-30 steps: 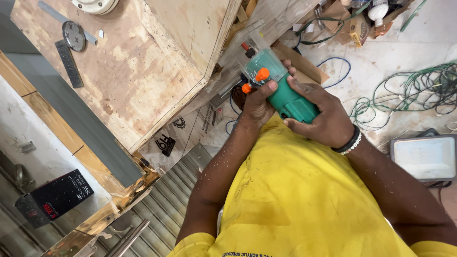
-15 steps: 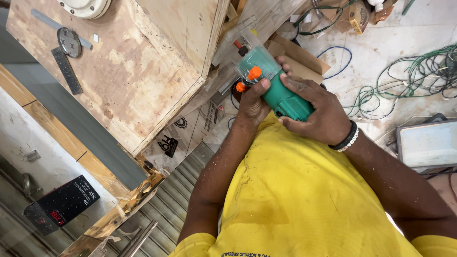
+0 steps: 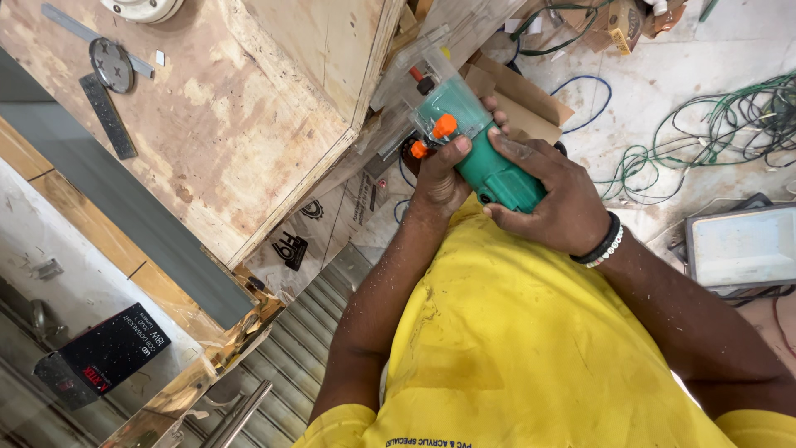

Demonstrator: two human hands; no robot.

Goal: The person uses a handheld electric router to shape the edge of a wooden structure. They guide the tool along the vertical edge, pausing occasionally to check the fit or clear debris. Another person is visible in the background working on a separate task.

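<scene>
Both my hands grip a green trim router [image 3: 479, 149] with orange knobs and a clear base, held against the edge of a plywood panel [image 3: 249, 124]. My left hand [image 3: 444, 178] wraps the tool's lower side, its thumb next to an orange knob. My right hand [image 3: 547, 195], with a beaded band at the wrist, clasps the green body from the right. A yellow shirt [image 3: 531, 348] covers the lower part of the head view.
On the plywood lie a metal ruler [image 3: 87, 33], a dark flat bar [image 3: 108, 116], a round metal disc [image 3: 111, 63] and a white round fitting [image 3: 141, 8]. Cardboard [image 3: 531, 104], tangled green wires [image 3: 721, 124], a flat grey panel light [image 3: 742, 245] and a black box [image 3: 104, 357] sit around.
The view has drifted slightly, so the router and hands sit a little higher and further left in the frame. Both hands keep their grip on the tool.
</scene>
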